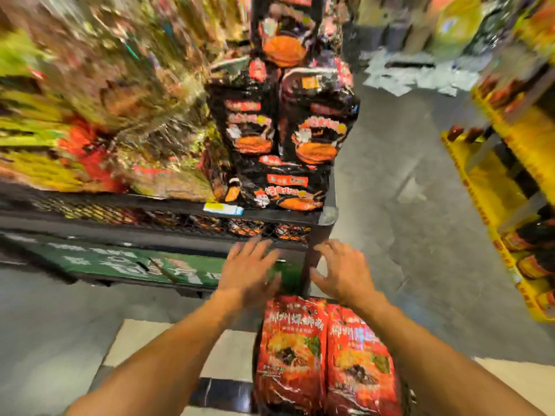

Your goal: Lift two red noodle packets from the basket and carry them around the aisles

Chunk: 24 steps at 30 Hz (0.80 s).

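Holds nothing in the left hand [249, 270] or the right hand [342, 270]: fingers spread and fairly straight on both, palms down, thumbs toward each other, a gap between. Hovers over the far ends of two red packs [291, 355], which lie side by side just below the wrists and run back under the forearms. Cannot tell whether touching them or just clear, since blur smears the fingertips. Reads, as a judgement, as a moment between holds, with the hands freed and spread above the red packs and nothing yet taken up.

Faces a dark mesh shelf [168, 210] just beyond the fingertips, with its corner post [315, 250] straight ahead between the two thumbs. Shows black packs [285, 130] stacked upright on that shelf, above and ahead of both hands and well out of touch. Shows a blue tag [222, 208] on the shelf lip ahead of the left hand. Has a green board [120, 262] low on the left hand's outer side and a yellow rack [495, 190] well off past the right hand.

Calls, for a red pack, for drawing the hands back toward the body, lowering them and closing thumbs and fingers on the pack's long edges; glossy film probably slippery, so better gripped at the sides than pressed on top. Calls, for a black pack, for a reach up and forward over the shelf lip, minding the leaning stack.
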Each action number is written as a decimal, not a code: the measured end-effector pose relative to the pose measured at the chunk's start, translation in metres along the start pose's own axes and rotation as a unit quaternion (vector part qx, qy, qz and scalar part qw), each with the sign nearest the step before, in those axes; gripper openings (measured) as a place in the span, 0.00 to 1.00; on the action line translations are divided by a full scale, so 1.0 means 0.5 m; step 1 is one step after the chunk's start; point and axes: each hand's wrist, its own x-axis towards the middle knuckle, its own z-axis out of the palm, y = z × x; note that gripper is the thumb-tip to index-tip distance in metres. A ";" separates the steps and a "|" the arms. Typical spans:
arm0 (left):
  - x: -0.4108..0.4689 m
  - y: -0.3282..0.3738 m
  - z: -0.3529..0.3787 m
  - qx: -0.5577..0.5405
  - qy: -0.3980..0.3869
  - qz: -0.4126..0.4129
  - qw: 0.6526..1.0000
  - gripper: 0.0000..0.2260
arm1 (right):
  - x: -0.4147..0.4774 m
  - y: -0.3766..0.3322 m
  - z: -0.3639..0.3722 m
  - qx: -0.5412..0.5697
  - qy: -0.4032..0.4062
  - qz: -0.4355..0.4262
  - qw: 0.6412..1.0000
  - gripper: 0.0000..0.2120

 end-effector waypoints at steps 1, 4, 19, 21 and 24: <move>-0.009 -0.024 -0.058 0.005 0.012 -0.007 1.000 0.26 | 0.015 -0.036 -0.054 -0.009 0.014 -0.012 1.000 0.28; -0.048 -0.098 -0.212 0.027 0.067 -0.011 0.997 0.24 | 0.039 -0.152 -0.207 -0.027 0.073 -0.049 0.996 0.24; -0.497 -0.562 -0.637 0.087 0.257 -0.274 0.923 0.30 | 0.084 -0.867 -0.518 -0.025 0.216 -0.281 0.935 0.32; -0.590 -0.625 -0.657 0.098 0.261 -0.323 0.904 0.31 | 0.084 -0.976 -0.509 -0.015 0.222 -0.319 0.922 0.33; -0.740 -0.705 -0.676 0.121 0.268 -0.390 0.873 0.32 | 0.076 -1.133 -0.482 0.011 0.221 -0.363 0.905 0.34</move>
